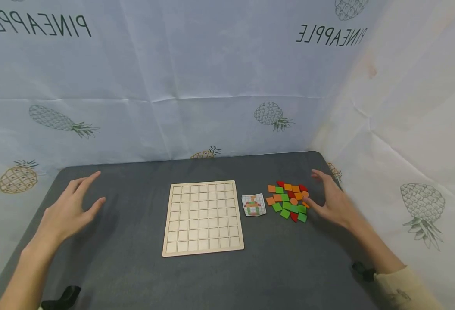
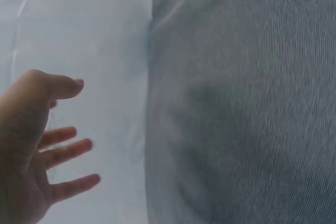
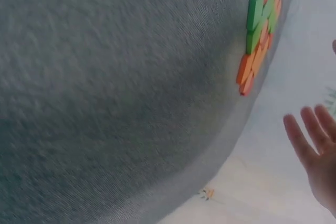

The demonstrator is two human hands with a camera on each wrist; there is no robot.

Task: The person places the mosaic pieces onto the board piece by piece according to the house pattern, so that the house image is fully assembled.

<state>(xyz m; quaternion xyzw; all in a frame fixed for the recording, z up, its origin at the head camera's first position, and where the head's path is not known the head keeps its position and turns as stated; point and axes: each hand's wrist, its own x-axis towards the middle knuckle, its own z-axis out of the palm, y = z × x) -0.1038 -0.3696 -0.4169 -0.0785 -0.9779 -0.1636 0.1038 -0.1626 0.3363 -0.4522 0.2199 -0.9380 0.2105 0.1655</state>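
A square wooden grid board (image 1: 203,218) lies mid-table in the head view, its cells bare. Just to its right is a small pattern card (image 1: 253,205) with a coloured design on a grid. Beyond the card sits a loose cluster of green, orange and red tiles (image 1: 286,205), squares and rounded shapes. My right hand (image 1: 332,201) hovers at the right side of this cluster, fingers apart and holding nothing. Off to the left of the board, my left hand (image 1: 66,209) is raised over the table, thumb and fingers spread, with nothing in it.
The dark grey table (image 1: 204,280) has rounded back corners. A white cloth printed with pineapples (image 1: 212,64) hangs behind it and along the right side. Dark straps (image 1: 61,298) show near both wrists.
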